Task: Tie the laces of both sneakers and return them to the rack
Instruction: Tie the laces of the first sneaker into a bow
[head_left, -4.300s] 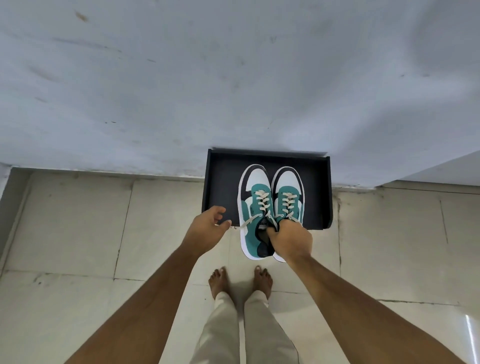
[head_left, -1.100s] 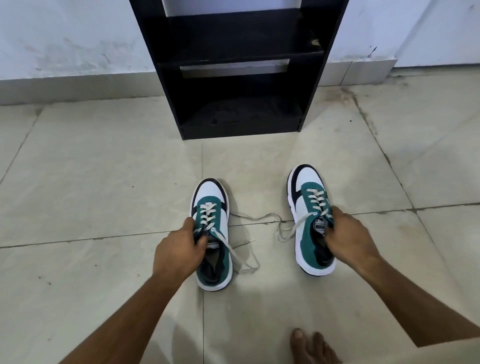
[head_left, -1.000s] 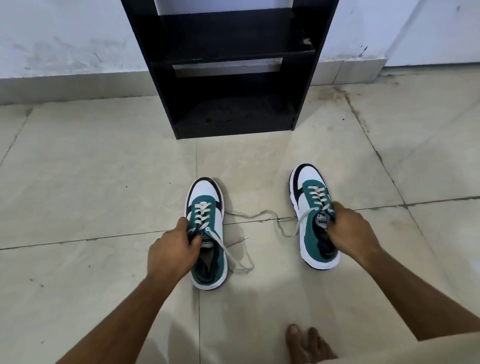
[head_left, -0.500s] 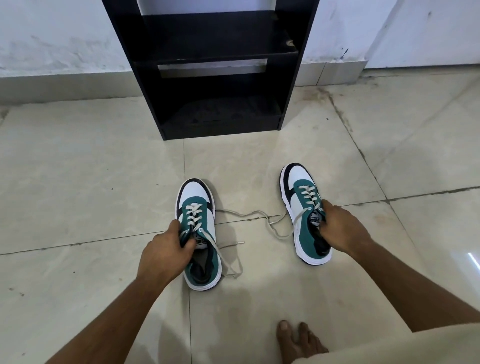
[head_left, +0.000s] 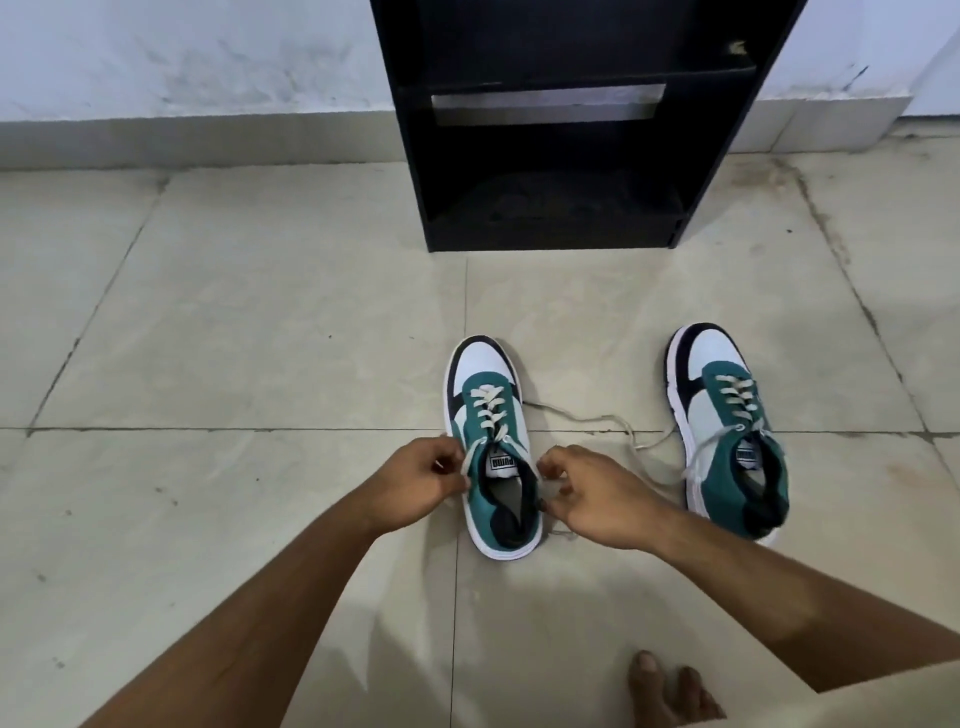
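Note:
Two teal, white and black sneakers stand on the tiled floor, toes toward the rack. The left sneaker has my hands on either side of its collar. My left hand pinches the left lace end beside the tongue. My right hand has curled fingers at the shoe's right side, pinching the other lace. The right sneaker stands alone further right, its loose laces trailing across the floor between the shoes. The black shoe rack stands against the wall behind them.
Pale floor tiles with dark grout lines spread to the left and right. A white wall with a low skirting runs behind the rack. My bare toes and a beige trouser leg show at the lower right.
My right hand has let go of the right sneaker and moved over to the left sneaker. Both hands now hold that shoe's laces. The view has shifted left.

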